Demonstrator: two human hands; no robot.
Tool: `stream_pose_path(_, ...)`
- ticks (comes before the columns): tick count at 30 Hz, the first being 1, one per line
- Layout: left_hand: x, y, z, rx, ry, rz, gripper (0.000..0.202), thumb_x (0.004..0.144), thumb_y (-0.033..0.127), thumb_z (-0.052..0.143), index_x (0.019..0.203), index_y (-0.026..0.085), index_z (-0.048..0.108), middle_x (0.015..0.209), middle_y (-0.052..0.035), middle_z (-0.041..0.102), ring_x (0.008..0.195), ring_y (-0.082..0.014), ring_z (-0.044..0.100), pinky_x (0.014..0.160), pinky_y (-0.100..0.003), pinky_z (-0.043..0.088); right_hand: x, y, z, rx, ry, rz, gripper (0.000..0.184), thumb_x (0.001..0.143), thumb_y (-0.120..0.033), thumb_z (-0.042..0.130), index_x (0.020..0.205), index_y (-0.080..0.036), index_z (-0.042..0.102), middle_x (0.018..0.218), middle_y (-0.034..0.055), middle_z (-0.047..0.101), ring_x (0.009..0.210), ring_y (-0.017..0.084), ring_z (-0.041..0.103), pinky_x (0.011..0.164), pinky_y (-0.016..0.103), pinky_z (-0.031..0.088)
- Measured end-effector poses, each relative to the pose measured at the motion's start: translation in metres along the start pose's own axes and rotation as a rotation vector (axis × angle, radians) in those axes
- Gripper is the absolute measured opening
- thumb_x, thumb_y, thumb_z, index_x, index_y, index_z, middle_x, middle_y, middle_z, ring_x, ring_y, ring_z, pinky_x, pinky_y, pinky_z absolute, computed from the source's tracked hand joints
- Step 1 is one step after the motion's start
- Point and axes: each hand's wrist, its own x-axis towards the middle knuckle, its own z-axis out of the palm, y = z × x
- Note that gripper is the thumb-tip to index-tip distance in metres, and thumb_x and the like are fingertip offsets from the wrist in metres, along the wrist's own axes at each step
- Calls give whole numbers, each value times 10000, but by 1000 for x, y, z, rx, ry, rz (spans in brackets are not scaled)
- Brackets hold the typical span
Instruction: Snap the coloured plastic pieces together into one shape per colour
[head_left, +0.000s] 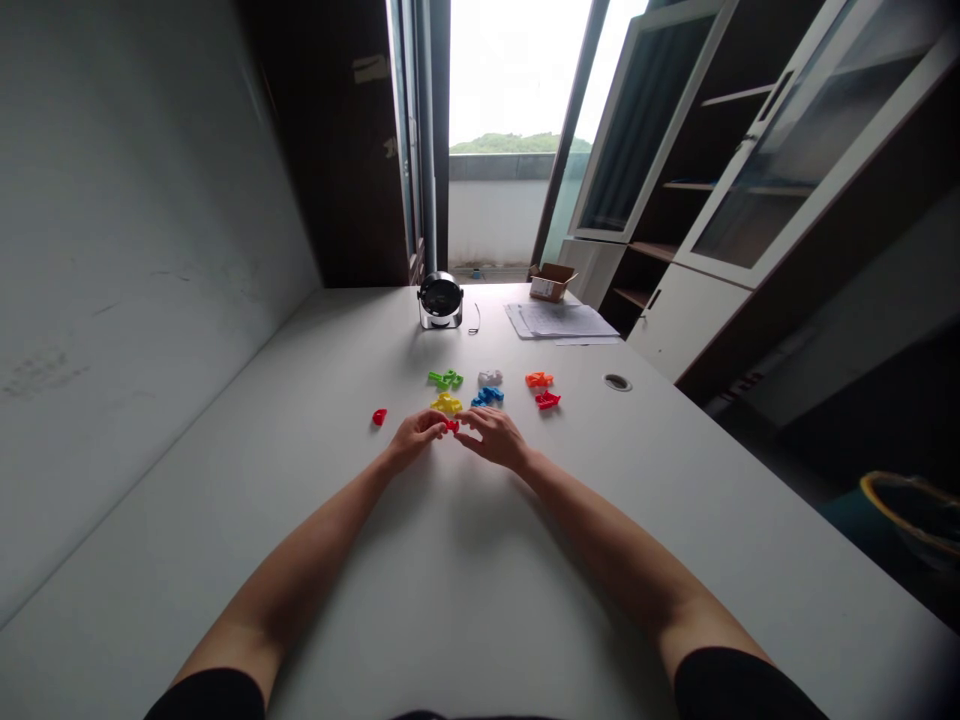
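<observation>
My left hand (412, 438) pinches a small red plastic piece (452, 426) between thumb and fingers. Close by on the right, my right hand (495, 436) has its thumb and fingers apart; I cannot tell whether a fingertip touches the piece. Just beyond the hands lie yellow pieces (446, 402) and blue pieces (488, 396). Behind these are green pieces (445, 379) and white pieces (490, 377). Off to the right sit orange pieces (538, 380) and a red group (547, 400). A single red rounded piece (379, 416) rests left of my left hand.
On the white table (337, 600), a small black fan (440, 298) stands at the back, with a thin cord (475, 320) beside it. Papers (566, 321) and an open cardboard box (553, 282) are at the back right. A cable hole (618, 382) lies near the right edge.
</observation>
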Motion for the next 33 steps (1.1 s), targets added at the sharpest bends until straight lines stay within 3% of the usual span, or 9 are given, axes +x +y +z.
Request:
stream_pose_path(4, 1, 0, -1, 9, 0, -8, 309, 861, 416, 675, 995, 138, 675, 934, -83, 695, 811, -171, 624, 782, -320, 502, 0, 1, 1, -12, -22, -11, 251, 977, -348, 562, 1183, -214, 615, 958, 69, 707, 817, 187, 650, 761, 318, 491)
stream_pose_path(18, 0, -5, 1, -50, -22, 7, 319, 829, 387, 719, 1031, 150, 652, 895, -55, 673, 796, -146, 597, 729, -274, 461, 1, 2, 1, -45, -21, -18, 153, 980, -315, 544, 994, -204, 648, 873, 62, 704, 800, 191, 641, 760, 322, 469)
stream_pose_path(28, 0, -1, 0, -40, -11, -1, 332, 833, 421, 710, 1018, 147, 682, 949, -79, 696, 828, -166, 609, 793, -314, 486, 0, 1, 1, -4, -11, 12, 278, 970, -352, 574, 1207, -207, 583, 988, 74, 708, 822, 188, 659, 756, 317, 483)
stream_pose_path(33, 0, 1, 0, -18, -11, -21, 352, 828, 442, 710, 1014, 144, 692, 944, -81, 699, 798, -159, 605, 776, -309, 486, 0, 3, 2, -21, -11, -5, 221, 975, -299, 552, 1178, -222, 594, 984, 71, 708, 859, 199, 662, 784, 333, 496)
